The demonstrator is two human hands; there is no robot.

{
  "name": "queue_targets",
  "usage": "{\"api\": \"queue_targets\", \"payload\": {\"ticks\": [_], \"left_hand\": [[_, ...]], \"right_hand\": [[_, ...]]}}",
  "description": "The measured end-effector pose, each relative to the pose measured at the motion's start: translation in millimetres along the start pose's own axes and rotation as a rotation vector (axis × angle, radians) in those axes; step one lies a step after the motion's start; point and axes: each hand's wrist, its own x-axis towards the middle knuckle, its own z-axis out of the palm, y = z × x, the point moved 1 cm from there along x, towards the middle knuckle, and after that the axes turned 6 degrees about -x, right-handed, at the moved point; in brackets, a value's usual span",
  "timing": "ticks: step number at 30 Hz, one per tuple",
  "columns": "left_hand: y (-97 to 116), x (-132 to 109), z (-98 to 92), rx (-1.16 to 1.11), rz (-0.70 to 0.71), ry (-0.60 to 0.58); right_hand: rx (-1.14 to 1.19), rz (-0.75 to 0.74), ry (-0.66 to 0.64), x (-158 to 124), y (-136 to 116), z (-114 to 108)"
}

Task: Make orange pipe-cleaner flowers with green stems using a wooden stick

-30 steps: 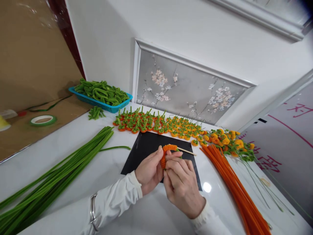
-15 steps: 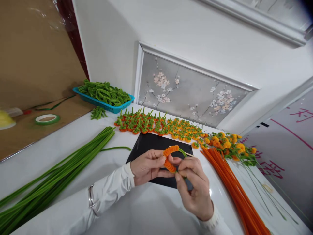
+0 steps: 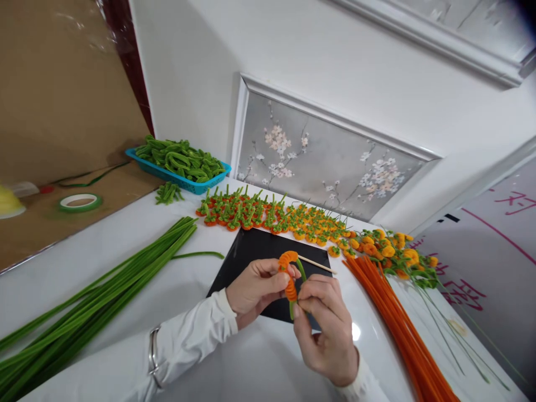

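Note:
Over a black mat point(image 3: 255, 245), my left hand point(image 3: 259, 287) pinches a curved, coiled orange pipe cleaner point(image 3: 288, 258) between thumb and fingers. A green pipe cleaner point(image 3: 302, 272) runs through the coil and comes out at both ends. The fingers of my right hand point(image 3: 326, 324) are closed on the green piece close to the coil's lower end. Behind the hands, a thin wooden stick point(image 3: 318, 264) lies across the mat's right edge.
Green pipe cleaners point(image 3: 138, 285) lie left, orange ones point(image 3: 389, 312) right. Rows of small orange and yellow flower heads point(image 3: 268, 212) line the back, beside finished flowers point(image 3: 387, 248). A blue basket point(image 3: 213, 183) holds green loops; a tape roll point(image 3: 80, 202) lies on cardboard.
The orange coil has turned more upright and its curve has narrowed. My right hand has shifted slightly left and down, and the wooden stick shows more fully.

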Motion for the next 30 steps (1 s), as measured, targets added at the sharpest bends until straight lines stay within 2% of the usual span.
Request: {"api": "queue_targets", "payload": {"ticks": [15,24,30], "left_hand": [[0,2,-0.9,0.052,-0.017,0.04],[-5,0,0.9,0.039,-0.032,0.014],[-1,2,-1.5,0.023,-0.011,0.007]], "right_hand": [[0.065,0.044,0.021,-3,1,0],[-0.03,0.021,0.028,-1,2,3],[-0.075,0.009,-0.008,-2,13,-1]]}}
